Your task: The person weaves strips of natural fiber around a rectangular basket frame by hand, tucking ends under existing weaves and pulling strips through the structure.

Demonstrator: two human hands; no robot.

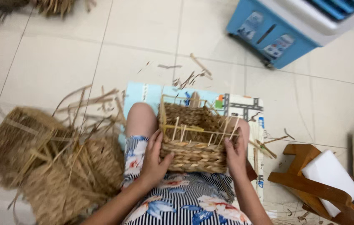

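**One half-woven basket held on the lap, two hands on its near wall**

One rectangular woven basket (193, 143) sits on the person's lap, resting over the knees, its mouth facing up. Its long axis runs left to right across the legs, the far end tipped slightly away from the camera. Thin pale uprights stand above the woven rows, joined by a light frame along the top.

Two hands hold it. The left hand (154, 160) grips the near left corner, fingers curled over the woven wall with the thumb on the outside. The right hand (235, 154) clasps the near right corner, fingers wrapped on the wall in the same way.

Under the legs lies one printed mat (243, 106). To the person's left stands a heap of woven straw pieces (39, 158), at least two, with loose strands sticking out. To the right is one wooden stool (310, 183) bearing one white block (331, 175). Beyond it, well apart, stands one blue and white appliance (285, 29). Scattered straw scraps (193, 75) lie on the tiled floor (60, 54).
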